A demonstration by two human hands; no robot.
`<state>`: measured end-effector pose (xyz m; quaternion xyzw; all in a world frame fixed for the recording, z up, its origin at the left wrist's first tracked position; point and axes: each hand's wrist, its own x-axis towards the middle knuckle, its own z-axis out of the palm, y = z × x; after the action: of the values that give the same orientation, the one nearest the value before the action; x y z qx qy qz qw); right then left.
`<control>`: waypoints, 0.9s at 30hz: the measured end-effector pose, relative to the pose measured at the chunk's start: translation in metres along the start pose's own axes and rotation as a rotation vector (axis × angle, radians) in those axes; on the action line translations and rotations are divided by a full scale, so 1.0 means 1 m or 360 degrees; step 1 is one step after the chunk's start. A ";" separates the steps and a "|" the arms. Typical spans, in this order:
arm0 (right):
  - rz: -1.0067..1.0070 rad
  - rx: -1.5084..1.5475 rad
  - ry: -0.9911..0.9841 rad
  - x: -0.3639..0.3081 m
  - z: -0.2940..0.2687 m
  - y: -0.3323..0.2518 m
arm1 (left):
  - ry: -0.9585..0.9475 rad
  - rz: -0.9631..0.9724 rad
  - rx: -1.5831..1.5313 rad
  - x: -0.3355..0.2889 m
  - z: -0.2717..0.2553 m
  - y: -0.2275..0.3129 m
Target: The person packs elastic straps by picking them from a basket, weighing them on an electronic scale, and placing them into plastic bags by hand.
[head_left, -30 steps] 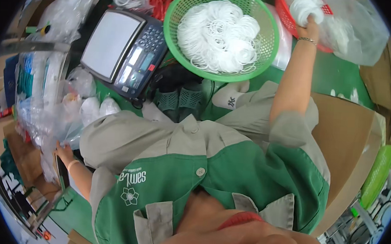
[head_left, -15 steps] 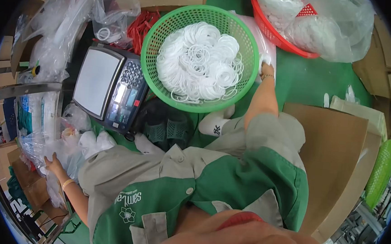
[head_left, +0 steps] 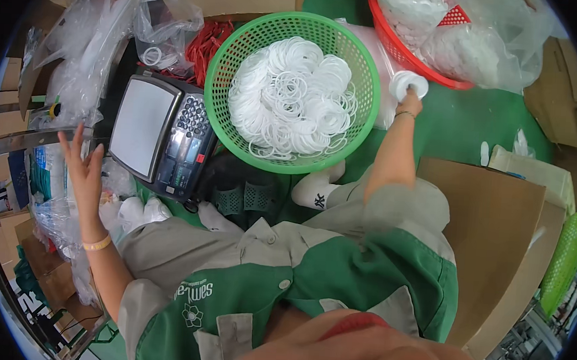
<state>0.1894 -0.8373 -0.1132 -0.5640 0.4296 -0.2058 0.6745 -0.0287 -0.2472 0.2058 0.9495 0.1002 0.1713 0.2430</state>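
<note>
The left hand (head_left: 84,172) has moved forward, open with fingers spread, beside the scale (head_left: 164,134), while the right hand (head_left: 411,104) grips white rings (head_left: 398,86) near the green basket (head_left: 289,167), where a snug, level hold should prevent slipping.

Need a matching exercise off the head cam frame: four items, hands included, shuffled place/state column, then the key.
Column 1
1. left hand
2. right hand
3. scale
4. red basket

Column 2
A. directly left of the green basket
B. gripping a stack of white rings
C. at the top right of the picture, with a clear plastic bag in it
D. open, fingers spread

Pairs: 1-D, 2-B, 3-A, 4-C
</note>
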 end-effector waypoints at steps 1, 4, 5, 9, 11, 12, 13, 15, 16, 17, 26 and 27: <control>0.0109 0.0652 -0.0095 0.021 -0.006 0.001 | -0.0064 0.0062 0.0035 0.004 0.009 0.011; 0.0322 -0.0051 -0.0349 0.006 -0.003 -0.008 | -0.0212 0.0063 -0.0124 -0.002 0.020 0.020; 0.0104 -0.0462 -0.0424 0.025 -0.014 0.011 | -0.0203 0.0086 -0.0148 0.001 0.025 0.024; -0.0057 -0.1519 -0.0848 -0.012 -0.008 0.060 | -0.0325 -0.0052 -0.0234 -0.017 0.033 0.016; 0.0017 -0.1175 -0.0529 0.020 -0.029 0.092 | -0.0415 -0.0071 -0.0262 -0.013 0.041 0.022; -0.0023 -0.1214 -0.0567 0.018 -0.024 0.093 | -0.0398 -0.0066 -0.0215 -0.016 0.039 0.013; -0.0028 -0.1220 -0.0583 0.014 -0.020 0.090 | -0.0388 -0.0081 -0.0212 -0.018 0.037 0.007; -0.0411 -0.1493 -0.0380 0.008 -0.019 0.084 | -0.0427 -0.0130 -0.0117 -0.020 0.036 0.004; -0.0405 -0.1559 -0.0375 -0.015 -0.008 0.069 | -0.0425 -0.0168 -0.0093 -0.025 0.035 0.002; -0.0401 -0.1566 -0.0338 0.000 -0.017 0.063 | -0.0440 -0.0149 -0.0092 -0.021 0.037 0.006; 0.0098 0.1239 -0.0346 0.028 -0.016 -0.064 | -0.0559 -0.0044 -0.0050 -0.010 0.046 0.015; 0.0068 0.1206 -0.0339 0.025 -0.009 -0.077 | -0.0578 -0.0021 -0.0030 -0.011 0.045 0.016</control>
<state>0.2113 -0.8833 -0.0495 -0.2843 0.2624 -0.2760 0.8798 -0.0205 -0.2830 0.1738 0.9619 0.0594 -0.0035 0.2670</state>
